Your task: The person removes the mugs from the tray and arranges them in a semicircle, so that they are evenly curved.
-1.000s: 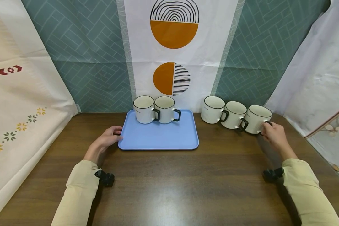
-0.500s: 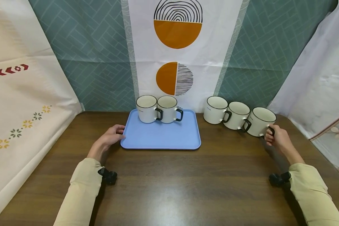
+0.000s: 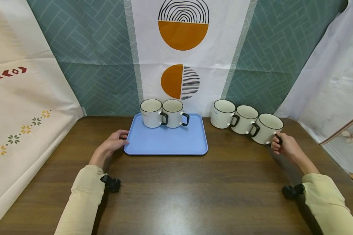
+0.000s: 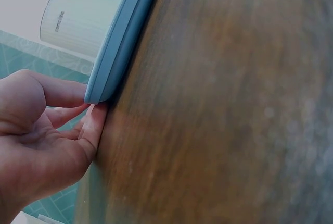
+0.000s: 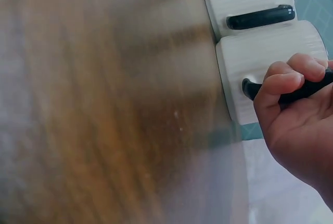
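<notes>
At the right end of a row of white mugs, my right hand (image 3: pixel 283 145) curls its fingers round the black handle (image 5: pixel 307 89) of the rightmost mug (image 3: pixel 261 132). That mug is upright, with a dark rim; its far side is hidden. Beside it stand the middle mug (image 3: pixel 242 122) and the left mug (image 3: pixel 220 116). My left hand (image 3: pixel 111 143) is at the left edge of a blue tray (image 3: pixel 164 147). In the left wrist view its thumb and fingers pinch the tray rim (image 4: pixel 112 57). Two more mugs, one (image 3: pixel 150 117) left of the other (image 3: pixel 173 118), stand at the tray's back.
The brown wooden table (image 3: pixel 176 189) spreads out in front of the tray and mugs. A patterned green and white cloth (image 3: pixel 106 65) hangs behind. White cloth (image 3: pixel 32 98) bounds the left side, and another white cloth (image 3: pixel 335 81) bounds the right.
My right hand has drawn the rightmost mug slightly towards the front, close by the middle mug. My left hand stays at the tray edge, and the other mugs stand where they were.
</notes>
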A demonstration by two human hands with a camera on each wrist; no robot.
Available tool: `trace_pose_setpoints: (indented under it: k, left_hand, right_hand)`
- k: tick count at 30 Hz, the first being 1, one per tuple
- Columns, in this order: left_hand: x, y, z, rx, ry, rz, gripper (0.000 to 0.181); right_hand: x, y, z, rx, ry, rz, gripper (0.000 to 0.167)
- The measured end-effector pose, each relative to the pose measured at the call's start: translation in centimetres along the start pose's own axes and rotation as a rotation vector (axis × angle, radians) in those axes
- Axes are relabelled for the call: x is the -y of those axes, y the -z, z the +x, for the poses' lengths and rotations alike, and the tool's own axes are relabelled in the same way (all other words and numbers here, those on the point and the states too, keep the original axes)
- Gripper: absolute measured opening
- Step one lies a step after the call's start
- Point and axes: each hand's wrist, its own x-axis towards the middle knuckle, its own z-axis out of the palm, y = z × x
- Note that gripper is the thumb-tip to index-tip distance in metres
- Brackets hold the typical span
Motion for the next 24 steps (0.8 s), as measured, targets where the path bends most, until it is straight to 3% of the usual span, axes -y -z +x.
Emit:
trace_pose_setpoints:
  k: [7,17,24]
  left_hand:
    - [0.1,0.0,-0.2,0.004,0.007,-0.005,0.056]
    - [-0.1,0.0,-0.3,0.0,0.0,-0.01,0.055]
    - [0.0,0.1,-0.2,0.003,-0.003,-0.009,0.056]
  right_hand:
    - [0.2,-0.5,-0.5,0.02,0.01,-0.073,0.039]
    - [1.3,-1.2,-1.3,0.059,-0.065,-0.255,0.046]
    - [1.6,-2.2,-1.5,-0.067,-0.075,-0.341,0.048]
